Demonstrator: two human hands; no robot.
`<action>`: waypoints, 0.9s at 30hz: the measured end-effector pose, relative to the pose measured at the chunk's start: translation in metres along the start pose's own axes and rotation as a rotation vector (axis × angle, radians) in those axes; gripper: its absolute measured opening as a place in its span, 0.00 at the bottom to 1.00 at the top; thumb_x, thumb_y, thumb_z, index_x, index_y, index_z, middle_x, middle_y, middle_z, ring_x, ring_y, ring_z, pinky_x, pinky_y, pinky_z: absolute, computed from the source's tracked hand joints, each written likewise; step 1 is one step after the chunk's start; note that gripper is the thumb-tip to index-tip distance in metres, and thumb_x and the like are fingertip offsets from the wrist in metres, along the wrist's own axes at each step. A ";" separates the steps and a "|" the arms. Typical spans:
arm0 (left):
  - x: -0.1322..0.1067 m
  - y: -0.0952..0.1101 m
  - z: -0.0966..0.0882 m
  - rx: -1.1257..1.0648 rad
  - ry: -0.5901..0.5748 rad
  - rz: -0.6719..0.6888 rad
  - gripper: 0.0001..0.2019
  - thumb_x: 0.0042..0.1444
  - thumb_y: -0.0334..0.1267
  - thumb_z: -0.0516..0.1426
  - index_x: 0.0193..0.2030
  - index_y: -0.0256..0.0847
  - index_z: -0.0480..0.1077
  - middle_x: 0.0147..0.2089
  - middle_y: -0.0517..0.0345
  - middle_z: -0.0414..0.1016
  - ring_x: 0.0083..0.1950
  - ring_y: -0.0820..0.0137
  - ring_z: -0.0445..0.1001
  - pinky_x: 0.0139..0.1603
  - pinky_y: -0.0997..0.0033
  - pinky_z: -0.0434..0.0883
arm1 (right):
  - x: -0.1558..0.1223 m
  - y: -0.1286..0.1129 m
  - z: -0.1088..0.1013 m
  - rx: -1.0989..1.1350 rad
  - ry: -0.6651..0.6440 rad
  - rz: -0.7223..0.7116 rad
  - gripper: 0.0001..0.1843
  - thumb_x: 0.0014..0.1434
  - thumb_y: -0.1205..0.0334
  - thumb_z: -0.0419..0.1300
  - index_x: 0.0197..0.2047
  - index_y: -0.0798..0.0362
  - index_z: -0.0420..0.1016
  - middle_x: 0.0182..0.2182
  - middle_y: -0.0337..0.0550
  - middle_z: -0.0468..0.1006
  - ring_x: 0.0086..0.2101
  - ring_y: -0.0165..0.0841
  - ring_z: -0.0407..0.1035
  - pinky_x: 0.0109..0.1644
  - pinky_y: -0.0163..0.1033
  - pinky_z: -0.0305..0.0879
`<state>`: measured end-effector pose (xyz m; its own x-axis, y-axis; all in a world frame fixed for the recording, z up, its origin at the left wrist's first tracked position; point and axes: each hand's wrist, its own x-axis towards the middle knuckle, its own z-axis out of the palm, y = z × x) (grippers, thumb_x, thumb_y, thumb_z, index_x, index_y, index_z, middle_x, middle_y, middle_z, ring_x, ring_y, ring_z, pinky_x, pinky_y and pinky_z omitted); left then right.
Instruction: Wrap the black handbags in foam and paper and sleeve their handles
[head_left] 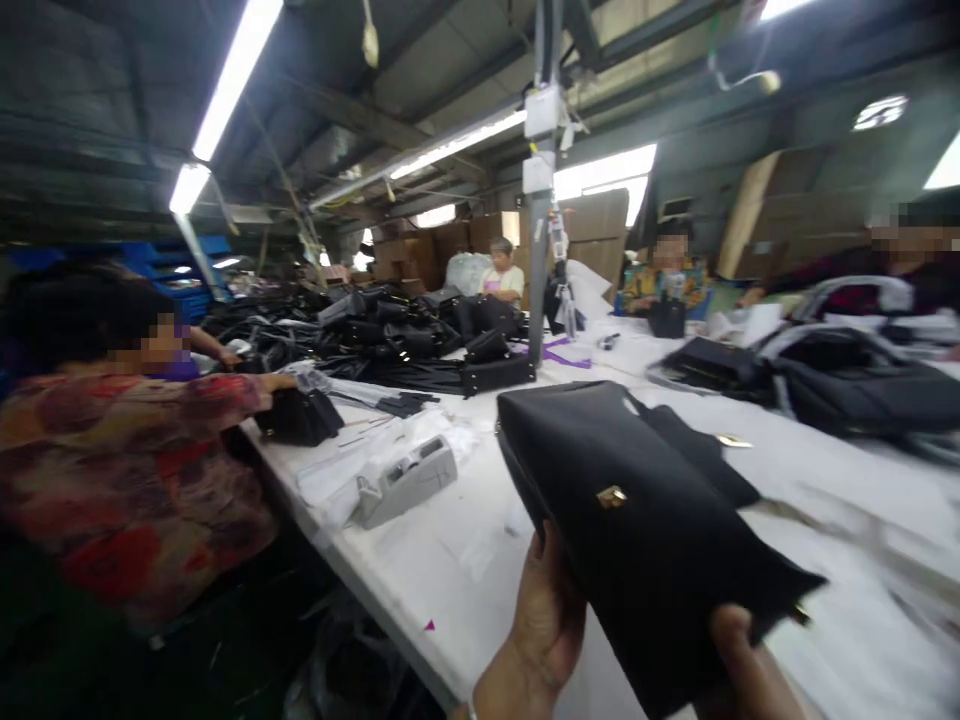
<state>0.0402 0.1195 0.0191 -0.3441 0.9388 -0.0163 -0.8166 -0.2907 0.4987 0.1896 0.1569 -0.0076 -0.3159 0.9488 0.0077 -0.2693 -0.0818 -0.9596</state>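
A black handbag [645,540] with a gold clasp is held up, tilted, over the white table [420,570]. My left hand [546,610] grips its left side, fingers hidden behind the bag. Around the lower right part of the bag, my right hand [750,665] is closed, with the thumb on the front and the other fingers out of sight. The bag's flap [701,450] with a gold plate extends behind it to the right.
A grey tape dispenser [412,485] stands left of the bag. Black bags [405,325] are heaped farther back by a metal post [538,220]. More bags [862,385] lie at right. A person in a floral top [135,480] works at left; others sit across the table.
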 end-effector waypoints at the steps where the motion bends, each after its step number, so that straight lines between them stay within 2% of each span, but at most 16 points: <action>1: -0.009 -0.007 -0.009 -0.001 0.040 -0.021 0.25 0.56 0.50 0.65 0.59 0.45 0.72 0.58 0.52 0.77 0.63 0.57 0.71 0.67 0.58 0.66 | -0.005 -0.007 0.004 0.031 0.065 0.026 0.46 0.59 0.37 0.60 0.73 0.46 0.49 0.60 0.49 0.73 0.57 0.52 0.69 0.58 0.53 0.72; 4: -0.032 -0.019 -0.036 0.123 0.142 -0.110 0.25 0.50 0.49 0.69 0.55 0.48 0.74 0.57 0.56 0.78 0.62 0.61 0.72 0.61 0.62 0.70 | -0.013 -0.030 0.004 0.051 0.119 0.001 0.39 0.56 0.45 0.68 0.65 0.49 0.64 0.54 0.49 0.78 0.52 0.50 0.73 0.55 0.51 0.73; 6: -0.048 -0.018 -0.049 0.329 0.121 -0.234 0.24 0.49 0.52 0.68 0.51 0.47 0.76 0.56 0.53 0.78 0.59 0.59 0.75 0.54 0.63 0.74 | -0.015 -0.041 -0.009 -0.054 0.073 -0.055 0.32 0.52 0.47 0.71 0.56 0.52 0.72 0.47 0.49 0.81 0.47 0.49 0.75 0.51 0.50 0.74; 8: -0.068 -0.006 -0.052 0.625 -0.029 -0.419 0.23 0.50 0.54 0.67 0.48 0.42 0.77 0.52 0.49 0.80 0.52 0.58 0.78 0.45 0.64 0.76 | -0.016 -0.044 -0.031 -0.232 0.000 -0.114 0.28 0.49 0.49 0.74 0.49 0.54 0.75 0.41 0.47 0.82 0.41 0.46 0.76 0.46 0.47 0.74; 10: -0.088 0.014 -0.044 0.924 -0.258 -0.576 0.21 0.52 0.53 0.65 0.46 0.39 0.78 0.44 0.47 0.83 0.44 0.59 0.81 0.36 0.68 0.74 | -0.015 -0.039 -0.055 -0.411 -0.091 -0.163 0.28 0.46 0.51 0.75 0.48 0.54 0.75 0.37 0.44 0.81 0.38 0.43 0.74 0.42 0.45 0.73; 11: -0.097 0.026 -0.037 1.035 -0.359 -0.608 0.19 0.54 0.51 0.64 0.45 0.39 0.79 0.40 0.48 0.83 0.41 0.60 0.81 0.34 0.70 0.73 | -0.016 -0.034 -0.066 -0.480 -0.125 -0.178 0.29 0.46 0.52 0.75 0.48 0.54 0.75 0.36 0.43 0.80 0.37 0.43 0.74 0.42 0.45 0.73; 12: -0.104 0.038 -0.029 1.131 -0.438 -0.583 0.17 0.57 0.50 0.62 0.45 0.40 0.79 0.38 0.50 0.84 0.40 0.61 0.81 0.34 0.70 0.73 | -0.016 -0.028 -0.075 -0.533 -0.145 -0.185 0.29 0.46 0.53 0.75 0.49 0.54 0.75 0.37 0.43 0.80 0.38 0.43 0.73 0.44 0.46 0.73; 13: -0.108 0.049 -0.022 1.212 -0.481 -0.500 0.15 0.59 0.49 0.60 0.46 0.42 0.79 0.38 0.52 0.84 0.39 0.62 0.81 0.35 0.70 0.74 | -0.018 -0.021 -0.082 -0.565 -0.152 -0.183 0.29 0.46 0.54 0.75 0.49 0.54 0.75 0.38 0.44 0.80 0.40 0.44 0.73 0.46 0.47 0.72; 14: -0.108 0.059 -0.016 1.292 -0.478 -0.351 0.14 0.61 0.48 0.58 0.46 0.45 0.79 0.38 0.54 0.84 0.39 0.63 0.81 0.37 0.70 0.74 | -0.021 -0.015 -0.088 -0.572 -0.147 -0.182 0.29 0.47 0.55 0.75 0.51 0.54 0.75 0.41 0.45 0.80 0.42 0.45 0.73 0.49 0.49 0.71; 16: -0.101 0.072 -0.011 1.446 -0.415 0.045 0.12 0.63 0.47 0.57 0.47 0.51 0.79 0.44 0.57 0.83 0.45 0.63 0.80 0.47 0.67 0.75 | -0.028 -0.006 -0.093 -0.523 -0.123 -0.194 0.32 0.49 0.55 0.74 0.56 0.53 0.73 0.48 0.48 0.79 0.49 0.46 0.71 0.57 0.52 0.67; 18: -0.087 0.075 -0.015 1.603 -0.379 0.404 0.13 0.62 0.46 0.58 0.51 0.54 0.77 0.51 0.56 0.81 0.52 0.60 0.78 0.55 0.62 0.73 | -0.036 -0.005 -0.093 -0.425 -0.113 -0.207 0.38 0.52 0.54 0.73 0.63 0.50 0.67 0.58 0.50 0.73 0.57 0.46 0.67 0.64 0.53 0.60; 20: -0.073 0.070 -0.023 1.791 -0.423 0.594 0.11 0.60 0.44 0.59 0.48 0.52 0.78 0.48 0.51 0.81 0.51 0.55 0.78 0.53 0.55 0.74 | -0.043 -0.011 -0.091 -0.359 -0.102 -0.196 0.44 0.52 0.52 0.72 0.68 0.48 0.61 0.64 0.50 0.66 0.62 0.46 0.62 0.69 0.53 0.53; 22: -0.066 0.065 -0.029 1.944 -0.491 0.627 0.05 0.58 0.41 0.60 0.36 0.49 0.79 0.36 0.50 0.81 0.42 0.53 0.78 0.43 0.54 0.76 | -0.049 -0.022 -0.088 -0.348 -0.097 -0.168 0.47 0.52 0.50 0.73 0.70 0.47 0.58 0.67 0.50 0.63 0.65 0.46 0.58 0.71 0.54 0.50; 23: -0.066 0.064 -0.029 1.961 -0.520 0.611 0.06 0.57 0.39 0.60 0.32 0.49 0.79 0.32 0.50 0.79 0.38 0.54 0.78 0.39 0.56 0.76 | -0.052 -0.028 -0.087 -0.354 -0.088 -0.162 0.47 0.52 0.50 0.72 0.70 0.47 0.58 0.67 0.49 0.62 0.65 0.47 0.58 0.71 0.55 0.50; 25: -0.072 0.071 -0.027 1.854 -0.570 0.558 0.07 0.59 0.36 0.59 0.35 0.50 0.80 0.33 0.51 0.80 0.39 0.56 0.79 0.40 0.59 0.77 | -0.059 -0.040 -0.084 -0.371 -0.053 -0.164 0.45 0.54 0.48 0.70 0.71 0.45 0.58 0.68 0.48 0.61 0.65 0.49 0.58 0.70 0.57 0.50; 27: -0.077 0.088 -0.022 1.658 -0.593 0.509 0.12 0.61 0.34 0.58 0.46 0.54 0.80 0.43 0.52 0.83 0.46 0.59 0.80 0.48 0.62 0.76 | -0.063 -0.049 -0.084 -0.377 0.031 -0.175 0.42 0.57 0.44 0.67 0.70 0.43 0.59 0.67 0.48 0.63 0.63 0.52 0.60 0.69 0.61 0.50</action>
<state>-0.0156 0.0173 0.0457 0.1076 0.8692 0.4826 0.6755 -0.4201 0.6059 0.2986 0.1269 0.0152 -0.2660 0.9476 0.1768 0.0377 0.1935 -0.9804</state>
